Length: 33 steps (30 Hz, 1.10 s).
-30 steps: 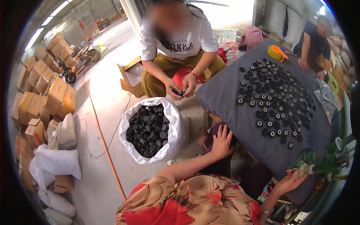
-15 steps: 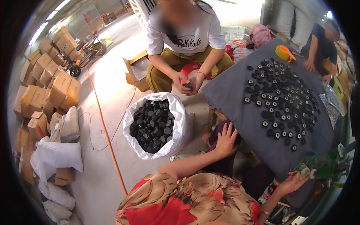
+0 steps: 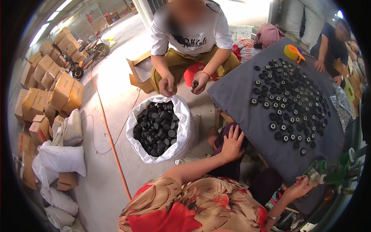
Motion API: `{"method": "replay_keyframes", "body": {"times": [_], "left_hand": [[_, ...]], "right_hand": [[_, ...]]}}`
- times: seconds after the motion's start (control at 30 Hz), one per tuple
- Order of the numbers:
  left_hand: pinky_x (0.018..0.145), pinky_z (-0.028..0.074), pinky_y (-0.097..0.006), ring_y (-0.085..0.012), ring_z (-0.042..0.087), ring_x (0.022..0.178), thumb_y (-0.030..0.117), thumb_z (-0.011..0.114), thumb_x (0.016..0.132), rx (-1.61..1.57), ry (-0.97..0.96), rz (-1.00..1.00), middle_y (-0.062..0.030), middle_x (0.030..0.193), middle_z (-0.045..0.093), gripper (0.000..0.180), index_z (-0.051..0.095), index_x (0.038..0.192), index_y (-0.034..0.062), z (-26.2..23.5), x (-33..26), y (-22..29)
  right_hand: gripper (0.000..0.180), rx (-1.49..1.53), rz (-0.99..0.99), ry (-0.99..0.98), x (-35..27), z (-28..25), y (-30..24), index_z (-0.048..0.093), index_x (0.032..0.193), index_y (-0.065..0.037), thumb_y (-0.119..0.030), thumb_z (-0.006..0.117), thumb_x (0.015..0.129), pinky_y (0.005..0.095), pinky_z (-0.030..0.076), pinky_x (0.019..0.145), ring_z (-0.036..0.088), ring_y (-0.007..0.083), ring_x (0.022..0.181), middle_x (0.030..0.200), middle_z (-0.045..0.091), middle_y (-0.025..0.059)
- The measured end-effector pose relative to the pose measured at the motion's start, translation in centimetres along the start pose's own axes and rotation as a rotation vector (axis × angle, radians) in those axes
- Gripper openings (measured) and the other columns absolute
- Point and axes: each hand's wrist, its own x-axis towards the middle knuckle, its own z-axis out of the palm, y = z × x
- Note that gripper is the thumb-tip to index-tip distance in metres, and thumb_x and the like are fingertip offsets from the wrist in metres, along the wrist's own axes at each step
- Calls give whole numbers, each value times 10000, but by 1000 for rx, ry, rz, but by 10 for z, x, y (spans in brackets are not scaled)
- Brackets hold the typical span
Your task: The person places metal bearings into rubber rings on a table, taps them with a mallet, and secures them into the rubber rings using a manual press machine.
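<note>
My left hand (image 3: 233, 148) lies spread on my dark-clothed knee, beside the edge of the grey cloth-covered table (image 3: 247, 108), and holds nothing. On the far right, my right hand (image 3: 300, 188) has its fingers curled at a pale round piece (image 3: 313, 178) on a green machine (image 3: 335, 172); what lies between the fingertips is too small to make out. Many small round black pieces (image 3: 286, 105), several with pale metal centres, are spread over the table. To the left of my knee stands a white sack (image 3: 185, 127) full of black discs (image 3: 156, 127).
Opposite me sits a co-worker (image 3: 189, 42) with dark pieces in one hand, beside a red object (image 3: 192, 72). Yellow-orange tape (image 3: 293, 53) lies at the table's far end, near another person (image 3: 326, 46). Cartons (image 3: 65, 91), white bags (image 3: 62, 158) and an orange hose (image 3: 110, 139) are left.
The co-worker's hands have parted, one moving left over the sack's far rim, the other staying near the lap with dark pieces. My own hands have stayed in place.
</note>
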Motion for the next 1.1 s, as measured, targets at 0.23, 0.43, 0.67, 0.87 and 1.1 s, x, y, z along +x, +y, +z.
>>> {"method": "replay_keyframes", "body": {"times": [0.23,0.43,0.67,0.87,1.1], "left_hand": [[935,364,-586,-463,225,1375,331,747,690,21,-17,-13,-263,1501,225,846,368,1393,51,-3,0,3],[947,357,-586,-460,225,1376,343,750,686,28,-30,-19,-263,1498,231,855,369,1401,69,-2,1,3],[950,357,-591,-464,228,1373,342,751,685,25,-30,-16,-262,1492,237,858,367,1403,74,-1,1,3],[948,358,-592,-464,231,1370,345,751,686,34,-23,-21,-260,1490,240,860,362,1404,74,0,1,3],[941,366,-587,-458,229,1374,344,747,686,36,-39,-15,-256,1489,246,845,377,1395,73,-4,1,5]], "right_hand": [[691,34,16,11,0,0,1,114,1501,22,-60,492,928,252,400,643,462,124,687,772,500,38],[696,38,-4,-18,2,-2,5,92,1499,28,-53,487,932,256,403,638,470,126,693,781,505,45],[684,52,-16,-18,2,-4,10,84,1499,28,-63,480,948,263,407,635,472,128,697,790,508,49],[685,41,-26,-32,2,-4,10,72,1499,29,-62,476,953,267,411,635,475,132,703,795,512,51],[696,65,-50,-50,5,-6,15,53,1499,27,-46,475,950,262,415,645,481,131,709,795,521,54]]}}
